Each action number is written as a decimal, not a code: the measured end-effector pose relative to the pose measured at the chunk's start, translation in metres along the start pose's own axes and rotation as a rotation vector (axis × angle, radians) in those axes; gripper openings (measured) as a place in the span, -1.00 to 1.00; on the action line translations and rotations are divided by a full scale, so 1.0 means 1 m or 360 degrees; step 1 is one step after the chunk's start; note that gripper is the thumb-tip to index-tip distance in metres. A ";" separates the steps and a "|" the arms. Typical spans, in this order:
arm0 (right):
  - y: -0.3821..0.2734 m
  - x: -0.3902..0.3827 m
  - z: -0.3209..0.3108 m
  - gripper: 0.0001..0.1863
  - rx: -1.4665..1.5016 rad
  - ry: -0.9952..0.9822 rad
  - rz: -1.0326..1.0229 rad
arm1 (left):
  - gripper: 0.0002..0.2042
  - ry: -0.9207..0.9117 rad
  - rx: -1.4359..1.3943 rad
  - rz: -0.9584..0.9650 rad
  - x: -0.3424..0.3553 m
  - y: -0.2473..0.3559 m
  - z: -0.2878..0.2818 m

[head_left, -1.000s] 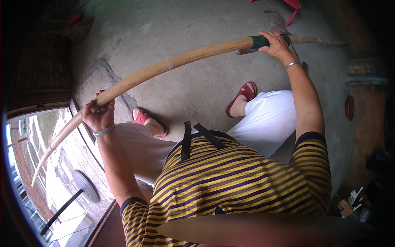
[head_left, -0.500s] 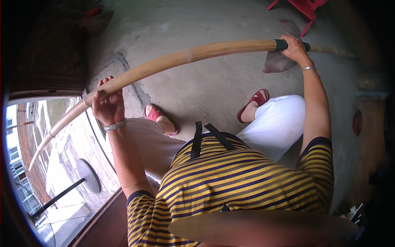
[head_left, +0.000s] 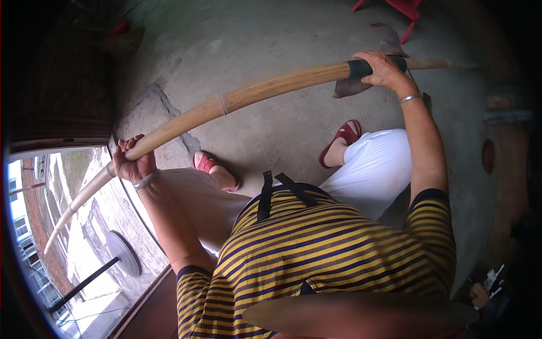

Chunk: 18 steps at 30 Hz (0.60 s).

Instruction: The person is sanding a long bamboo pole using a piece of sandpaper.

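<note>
A long bamboo pole stretches across in front of me, from the doorway at lower left to the far right. It looks curved in this wide view. My left hand is closed round its left part, palm up, fingers curling over the far side. My right hand grips the pole from above at a dark green wrapped band. A flat grey-brown piece shows behind the pole by this hand; whether it is fixed to the pole I cannot tell.
Part of a red chair stands at the far right on the concrete floor. At left, a bright doorway shows a round grey base with a black post. My feet wear red sandals. A cracked floor edge runs near my left foot.
The pole and my right hand have shifted left. My left hand has moved left and slightly down, its fingers closing more round the pole. The flat grey-brown piece appears farther left.
</note>
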State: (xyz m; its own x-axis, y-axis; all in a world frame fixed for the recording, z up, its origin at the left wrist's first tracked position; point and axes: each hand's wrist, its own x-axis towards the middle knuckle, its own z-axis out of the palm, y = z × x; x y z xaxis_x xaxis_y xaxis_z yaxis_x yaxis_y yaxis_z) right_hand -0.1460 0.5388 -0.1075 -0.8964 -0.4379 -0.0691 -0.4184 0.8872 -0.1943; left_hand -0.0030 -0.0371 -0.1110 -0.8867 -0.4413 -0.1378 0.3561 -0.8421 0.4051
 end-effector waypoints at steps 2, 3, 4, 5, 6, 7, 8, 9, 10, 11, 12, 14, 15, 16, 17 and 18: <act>-0.001 -0.002 0.006 -0.30 -0.0070 -0.0045 0.0050 | -0.92 0.0357 0.0042 0.0012 0.003 -0.002 -0.004; -0.005 -0.003 0.008 -0.22 -0.0132 -0.0086 0.0096 | -0.91 0.0712 0.0091 0.0029 0.004 -0.003 -0.006; -0.007 -0.005 0.009 -0.22 -0.0137 -0.0094 0.0094 | -0.90 0.0805 0.0118 0.0068 0.005 -0.005 -0.007; -0.010 -0.008 0.010 -0.18 -0.0130 -0.0071 0.0069 | -0.90 0.0813 0.0115 0.0067 0.006 -0.004 -0.008; -0.012 -0.010 0.010 -0.13 -0.0123 -0.0048 0.0043 | -0.90 0.0823 0.0083 0.0033 0.007 -0.004 -0.009; -0.013 -0.012 0.011 -0.13 -0.0126 -0.0057 0.0037 | -0.89 0.0833 0.0050 -0.0001 0.007 -0.004 -0.009; -0.013 -0.015 0.011 -0.15 -0.0144 0.0008 -0.0046 | -0.89 0.0844 0.0047 0.0000 0.007 -0.005 -0.006; -0.014 -0.017 0.011 -0.17 -0.0161 0.0073 -0.0131 | -0.87 0.0891 0.0095 0.0026 0.007 -0.006 -0.003; -0.015 -0.020 0.011 -0.17 -0.0164 0.0061 -0.0136 | -0.84 0.0938 0.0143 0.0051 0.007 -0.008 0.000; -0.018 -0.022 0.008 -0.24 -0.0114 0.0167 -0.0230 | -0.84 0.0950 0.0140 0.0052 0.007 -0.009 0.004; -0.019 -0.023 0.006 -0.31 -0.0063 0.0273 -0.0323 | -0.84 0.0976 0.0136 0.0053 0.007 -0.011 0.007; -0.008 -0.021 0.002 -0.46 0.0113 0.0357 -0.0343 | -0.84 0.0976 0.0136 0.0078 0.008 -0.014 0.006; -0.003 -0.020 0.000 -0.59 0.0289 0.0452 -0.0355 | -0.84 0.0987 0.0137 0.0068 0.007 -0.015 0.004; 0.001 -0.019 -0.002 -0.59 0.0287 0.0440 -0.0348 | -0.84 0.0978 0.0151 0.0065 0.007 -0.015 0.004; -0.002 -0.014 -0.007 -0.69 0.0384 0.0383 -0.0181 | -0.83 0.0967 0.0168 0.0064 0.008 -0.015 0.005; -0.003 -0.009 -0.013 -0.73 0.0475 0.0327 -0.0012 | -0.84 0.0987 0.0158 0.0054 0.010 -0.013 0.004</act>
State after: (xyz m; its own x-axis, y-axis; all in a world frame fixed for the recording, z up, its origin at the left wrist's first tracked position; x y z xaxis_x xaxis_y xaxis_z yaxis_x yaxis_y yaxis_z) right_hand -0.1382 0.5423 -0.0934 -0.9168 -0.3791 0.1259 -0.3913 0.7892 -0.4733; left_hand -0.0174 -0.0295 -0.1140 -0.5287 -0.5902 -0.6100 0.3254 -0.8047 0.4965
